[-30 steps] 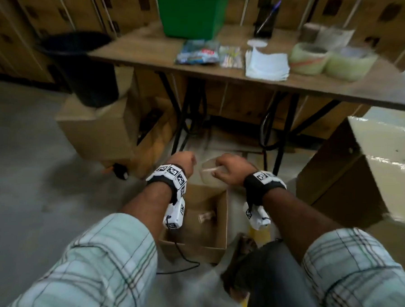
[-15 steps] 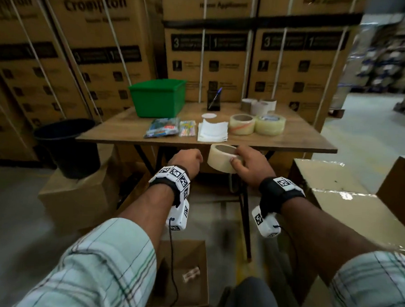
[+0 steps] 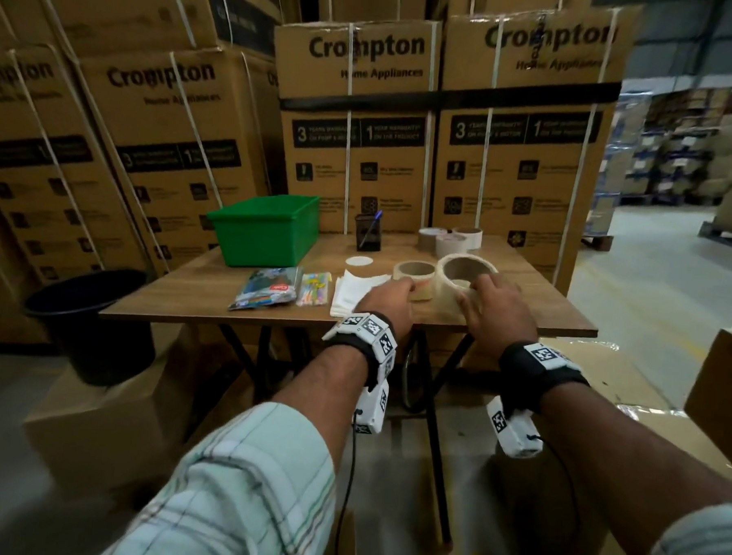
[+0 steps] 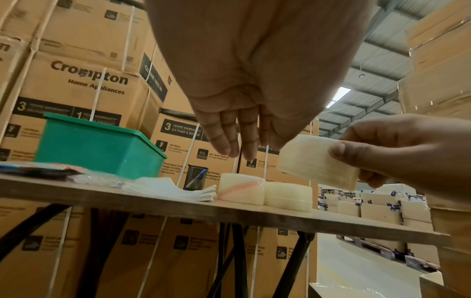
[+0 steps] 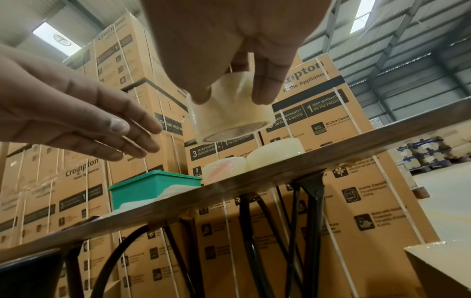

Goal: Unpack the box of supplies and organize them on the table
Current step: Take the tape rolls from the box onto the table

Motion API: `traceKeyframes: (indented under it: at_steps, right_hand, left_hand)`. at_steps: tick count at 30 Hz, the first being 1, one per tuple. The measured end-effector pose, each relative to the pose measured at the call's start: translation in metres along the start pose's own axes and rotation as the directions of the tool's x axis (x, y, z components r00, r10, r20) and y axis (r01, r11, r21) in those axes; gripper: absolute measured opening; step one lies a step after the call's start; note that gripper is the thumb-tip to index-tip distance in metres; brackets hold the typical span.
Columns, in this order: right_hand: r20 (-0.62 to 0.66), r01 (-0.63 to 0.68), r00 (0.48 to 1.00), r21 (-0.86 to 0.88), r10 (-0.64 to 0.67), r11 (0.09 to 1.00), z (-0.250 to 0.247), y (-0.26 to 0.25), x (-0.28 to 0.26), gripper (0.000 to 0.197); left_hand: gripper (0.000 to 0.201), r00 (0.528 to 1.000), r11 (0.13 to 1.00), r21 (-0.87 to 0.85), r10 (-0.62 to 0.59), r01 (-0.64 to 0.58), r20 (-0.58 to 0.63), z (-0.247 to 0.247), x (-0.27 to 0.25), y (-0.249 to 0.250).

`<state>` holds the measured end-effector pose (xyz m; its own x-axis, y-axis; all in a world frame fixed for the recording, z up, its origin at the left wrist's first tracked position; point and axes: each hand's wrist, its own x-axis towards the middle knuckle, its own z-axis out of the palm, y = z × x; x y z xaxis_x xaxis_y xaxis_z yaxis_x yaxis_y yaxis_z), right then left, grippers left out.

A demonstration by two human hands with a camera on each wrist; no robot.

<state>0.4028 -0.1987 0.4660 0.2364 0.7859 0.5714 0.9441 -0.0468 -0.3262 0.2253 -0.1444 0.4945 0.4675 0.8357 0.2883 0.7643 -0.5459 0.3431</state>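
A pale tape roll [image 5: 229, 119] hangs tilted in the air just above the front edge of the wooden table [image 3: 523, 311]. My right hand [image 5: 231, 94] pinches it from above between thumb and fingers; the left wrist view shows the same roll [image 4: 316, 161]. Under it on the table stand two more rolls side by side, one with an orange streak [image 4: 241, 188] and a plain one [image 4: 288, 196]. My left hand [image 3: 384, 295] hovers just left of the held roll with straight fingers [image 4: 226, 141] and holds nothing.
On the table are a green bin [image 3: 269, 230], a mesh pen holder [image 3: 368, 235], two packets [image 3: 270, 291], a stack of white paper [image 3: 355, 289] and more tape rolls [image 3: 451, 239] at the back. A black bucket [image 3: 86, 322] stands at the left; stacked cartons rise behind.
The tape roll has come up from the box on the floor to the table's front edge in my right hand. My left hand has let go of it and straightened its fingers.
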Motion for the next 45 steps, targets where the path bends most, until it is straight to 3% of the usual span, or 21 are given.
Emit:
traceKeyframes:
  at_steps: [7,11,13,16,25,34,38,41,45]
  right_hand:
    - [0.147,0.045,0.989,-0.104,-0.03,0.993,0.023,0.011,0.013,0.03]
    - [0.009,0.049,0.999,-0.146,-0.048,0.988,0.032,0.015,0.011,0.03]
    - [-0.059,0.14,0.987,-0.162,-0.152,0.977,0.035,0.012,0.01,0.035]
    - [-0.039,0.277,0.957,-0.162,-0.287,0.947,0.042,0.01,0.007,0.038]
    - [0.119,0.225,0.969,-0.059,-0.217,0.973,0.052,0.012,0.016,0.055]
    - [0.341,0.22,0.929,-0.202,-0.142,0.954,0.032,0.003,0.014,0.068]
    - [0.179,0.244,0.962,-0.222,-0.206,0.944,0.026,-0.009,-0.009,0.059]
    - [0.048,0.296,0.955,-0.16,-0.292,0.942,0.036,-0.026,-0.024,0.047]
    - [-0.093,0.354,0.928,-0.092,-0.362,0.931,0.061,-0.054,-0.048,0.032]
  left_hand:
    - [0.038,0.999,1.0,-0.006,0.029,-0.029,0.026,0.04,0.027,0.003]
    - [0.03,0.99,0.988,0.153,-0.021,-0.001,0.143,0.052,0.039,0.0]
    - [0.028,0.984,0.972,0.234,-0.043,0.001,0.176,0.056,0.041,-0.004]
    - [0.029,0.987,0.956,0.294,-0.035,-0.014,0.16,0.064,0.045,-0.008]
    - [0.03,0.986,0.948,0.314,-0.002,-0.051,0.166,0.057,0.053,-0.01]
    - [0.031,0.976,0.972,0.222,0.024,-0.074,0.218,0.046,0.034,-0.004]
    - [0.031,0.996,0.995,0.096,0.03,-0.038,0.083,0.034,0.017,-0.01]
    - [0.027,0.999,0.998,0.053,0.026,-0.025,-0.027,0.033,-0.003,-0.027]
    - [0.025,1.0,1.0,0.01,-0.027,0.027,-0.007,0.039,-0.034,-0.07]
